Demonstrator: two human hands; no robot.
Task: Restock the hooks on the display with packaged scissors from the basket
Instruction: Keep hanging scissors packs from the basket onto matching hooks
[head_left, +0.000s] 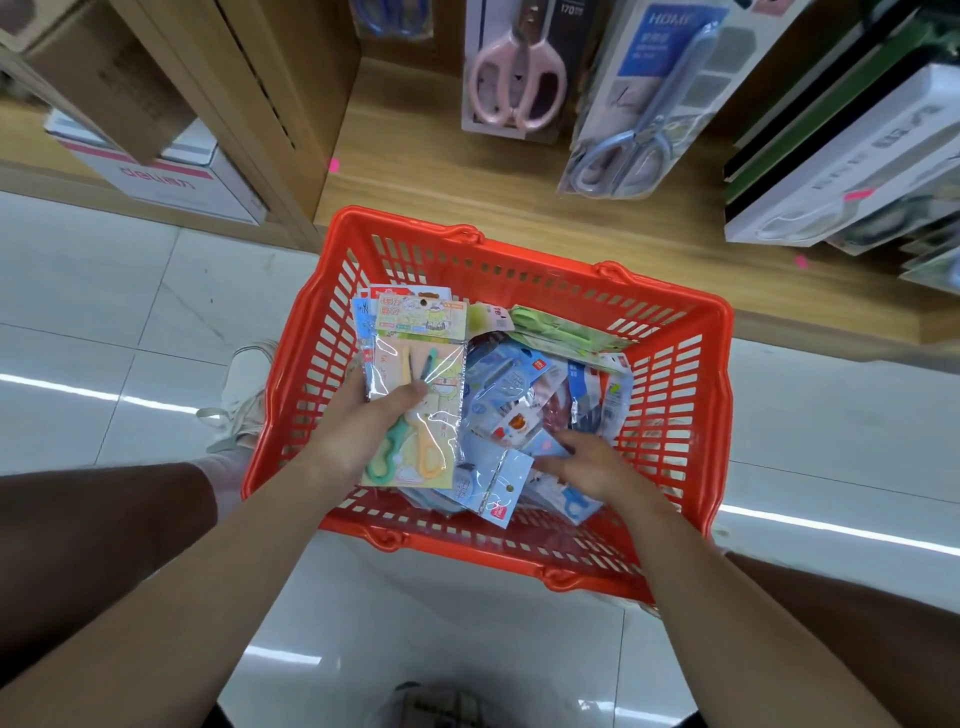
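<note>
A red plastic basket (670, 415) stands on the floor in front of the display, filled with several packaged scissors. My left hand (363, 421) grips a small stack of packs over the basket's left side; the top pack (421, 364) shows green and yellow children's scissors under clear plastic. My right hand (587, 457) reaches into the pile at the basket's right, fingers resting on a blue pack (498, 483). On the display above hang a pack of pink scissors (519, 78) and a pack of grey-blue scissors (644, 104).
A wooden shelf base (415, 171) runs behind the basket. Cardboard boxes (171, 176) sit in the lower left bay. More boxed goods (841, 156) lean at the right. My knees frame the basket on the white tiled floor (104, 322), a shoe (244, 384) to its left.
</note>
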